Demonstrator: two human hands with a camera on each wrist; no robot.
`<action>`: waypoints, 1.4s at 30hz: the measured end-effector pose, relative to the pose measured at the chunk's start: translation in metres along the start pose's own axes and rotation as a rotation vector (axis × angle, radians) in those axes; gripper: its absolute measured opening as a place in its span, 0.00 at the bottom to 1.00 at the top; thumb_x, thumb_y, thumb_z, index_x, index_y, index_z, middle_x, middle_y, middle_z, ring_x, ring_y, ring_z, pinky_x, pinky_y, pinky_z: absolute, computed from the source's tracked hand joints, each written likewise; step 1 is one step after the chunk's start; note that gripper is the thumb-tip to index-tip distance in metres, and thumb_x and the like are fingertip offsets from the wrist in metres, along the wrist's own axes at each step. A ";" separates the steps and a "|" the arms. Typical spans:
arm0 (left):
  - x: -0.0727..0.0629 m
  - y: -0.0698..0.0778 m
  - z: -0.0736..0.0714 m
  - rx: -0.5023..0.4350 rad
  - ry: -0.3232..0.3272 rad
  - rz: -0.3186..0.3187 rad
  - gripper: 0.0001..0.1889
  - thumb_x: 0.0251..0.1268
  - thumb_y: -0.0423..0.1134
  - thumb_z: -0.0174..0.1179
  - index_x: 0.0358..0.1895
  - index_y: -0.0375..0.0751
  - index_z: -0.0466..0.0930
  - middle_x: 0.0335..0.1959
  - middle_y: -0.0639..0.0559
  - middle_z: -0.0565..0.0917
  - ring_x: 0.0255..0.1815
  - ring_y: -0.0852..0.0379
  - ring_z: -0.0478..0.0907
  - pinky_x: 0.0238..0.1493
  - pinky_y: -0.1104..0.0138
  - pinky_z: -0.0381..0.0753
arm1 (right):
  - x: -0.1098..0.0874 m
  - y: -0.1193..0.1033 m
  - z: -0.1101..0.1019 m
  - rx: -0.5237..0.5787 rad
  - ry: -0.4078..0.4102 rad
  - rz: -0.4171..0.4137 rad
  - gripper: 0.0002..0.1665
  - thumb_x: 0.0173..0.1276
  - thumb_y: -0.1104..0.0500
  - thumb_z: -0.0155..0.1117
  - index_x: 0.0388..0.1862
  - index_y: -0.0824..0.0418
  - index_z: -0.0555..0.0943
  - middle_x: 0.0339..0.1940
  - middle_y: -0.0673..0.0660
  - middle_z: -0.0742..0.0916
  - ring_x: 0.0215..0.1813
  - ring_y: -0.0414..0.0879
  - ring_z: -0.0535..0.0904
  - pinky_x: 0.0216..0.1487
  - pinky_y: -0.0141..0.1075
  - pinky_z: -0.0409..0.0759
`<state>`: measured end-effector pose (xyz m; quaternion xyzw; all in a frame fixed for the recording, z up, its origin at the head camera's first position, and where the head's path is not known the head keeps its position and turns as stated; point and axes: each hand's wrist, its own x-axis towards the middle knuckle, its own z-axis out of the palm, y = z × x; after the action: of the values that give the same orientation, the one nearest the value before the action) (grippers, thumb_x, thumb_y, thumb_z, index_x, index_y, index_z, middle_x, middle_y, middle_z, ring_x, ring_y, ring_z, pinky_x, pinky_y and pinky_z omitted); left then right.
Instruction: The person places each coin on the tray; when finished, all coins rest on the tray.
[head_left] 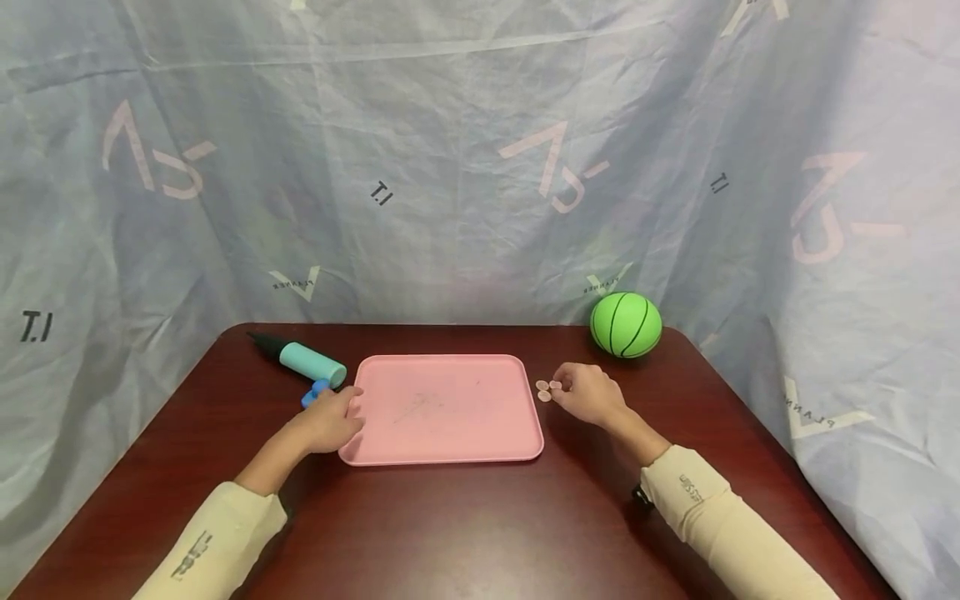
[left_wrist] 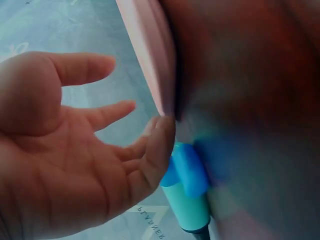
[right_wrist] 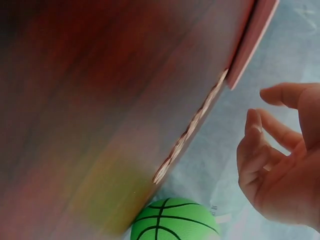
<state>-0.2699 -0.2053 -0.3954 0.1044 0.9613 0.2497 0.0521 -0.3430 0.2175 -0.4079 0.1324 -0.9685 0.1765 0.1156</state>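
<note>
My left hand [head_left: 330, 419] is over the left rim of a pink tray [head_left: 450, 417], with thumb and fingers apart and nothing between them. A blue lobed object [head_left: 315, 392] lies beside that hand, partly hidden by it. To the right of the tray lie several small pale flat discs [head_left: 543, 396], seen edge-on as a row of thin pieces [right_wrist: 190, 127] in the right wrist view. My right hand [head_left: 592, 395] is beside the discs, thumb and fingertips close to them. In the right wrist view, a gap shows between its thumb and fingers, holding nothing.
A teal cylinder [head_left: 311, 363] with a black pointed end lies at the back left. At the back right corner sits a green ball [head_left: 626, 325] with black lines. The dark red table [head_left: 465, 525] ends at a grey printed cloth [head_left: 450, 250].
</note>
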 end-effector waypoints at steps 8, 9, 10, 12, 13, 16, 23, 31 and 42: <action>-0.001 -0.012 0.003 0.073 -0.053 0.024 0.34 0.58 0.29 0.63 0.68 0.22 0.64 0.39 0.42 0.81 0.39 0.48 0.78 0.42 0.56 0.79 | 0.014 0.011 0.013 -0.044 -0.159 -0.044 0.10 0.61 0.50 0.70 0.37 0.54 0.87 0.26 0.46 0.84 0.30 0.44 0.80 0.29 0.44 0.78; -0.001 -0.013 0.003 0.066 -0.053 0.028 0.34 0.56 0.29 0.64 0.67 0.22 0.65 0.34 0.46 0.80 0.34 0.51 0.76 0.37 0.59 0.78 | 0.016 0.011 0.014 -0.045 -0.179 -0.054 0.10 0.60 0.50 0.71 0.37 0.54 0.87 0.27 0.46 0.85 0.30 0.44 0.80 0.30 0.44 0.78; -0.001 -0.014 0.003 0.055 -0.053 0.029 0.34 0.55 0.29 0.65 0.67 0.22 0.66 0.32 0.48 0.80 0.31 0.54 0.75 0.34 0.61 0.76 | 0.018 0.011 0.014 -0.047 -0.199 -0.058 0.10 0.60 0.50 0.72 0.36 0.53 0.87 0.27 0.46 0.85 0.31 0.44 0.80 0.31 0.44 0.79; 0.000 -0.017 0.004 0.032 -0.060 0.029 0.35 0.53 0.29 0.67 0.67 0.21 0.66 0.30 0.50 0.79 0.28 0.55 0.73 0.32 0.63 0.74 | 0.020 0.012 0.015 -0.052 -0.249 -0.067 0.09 0.59 0.50 0.72 0.35 0.53 0.87 0.29 0.46 0.85 0.31 0.43 0.80 0.32 0.44 0.79; 0.001 -0.018 0.004 0.031 -0.064 0.030 0.36 0.53 0.31 0.67 0.67 0.21 0.66 0.32 0.50 0.79 0.29 0.56 0.73 0.32 0.63 0.75 | 0.022 0.012 0.016 -0.052 -0.272 -0.066 0.09 0.59 0.50 0.73 0.35 0.53 0.87 0.29 0.46 0.85 0.32 0.43 0.80 0.33 0.43 0.79; 0.004 -0.023 0.002 0.021 -0.077 0.040 0.35 0.58 0.33 0.66 0.67 0.21 0.65 0.36 0.47 0.79 0.31 0.54 0.73 0.35 0.62 0.74 | 0.026 0.014 0.017 -0.035 -0.312 -0.058 0.08 0.58 0.51 0.75 0.34 0.52 0.87 0.30 0.48 0.85 0.33 0.44 0.79 0.34 0.42 0.78; 0.008 -0.032 -0.004 -0.086 -0.087 0.032 0.36 0.62 0.35 0.67 0.69 0.21 0.62 0.34 0.47 0.75 0.28 0.55 0.70 0.31 0.64 0.71 | 0.036 0.016 0.020 0.008 -0.322 -0.127 0.09 0.58 0.51 0.77 0.30 0.55 0.88 0.33 0.48 0.88 0.36 0.44 0.81 0.39 0.41 0.80; 0.015 -0.033 -0.009 -0.147 -0.116 0.014 0.41 0.57 0.34 0.72 0.71 0.24 0.62 0.35 0.44 0.77 0.32 0.53 0.72 0.35 0.64 0.72 | 0.047 0.018 0.015 0.013 -0.372 -0.189 0.09 0.58 0.55 0.76 0.28 0.59 0.89 0.26 0.48 0.86 0.30 0.41 0.78 0.36 0.37 0.79; 0.022 -0.032 -0.007 -0.128 -0.154 -0.043 0.42 0.56 0.34 0.72 0.72 0.26 0.61 0.35 0.45 0.76 0.33 0.53 0.72 0.34 0.65 0.71 | 0.044 0.018 0.020 0.045 -0.388 -0.142 0.10 0.62 0.55 0.70 0.23 0.56 0.87 0.25 0.46 0.85 0.27 0.40 0.76 0.33 0.34 0.76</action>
<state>-0.2982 -0.2311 -0.4059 0.0991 0.9385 0.3008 0.1376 -0.3931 0.2173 -0.4199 0.2344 -0.9566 0.1606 -0.0641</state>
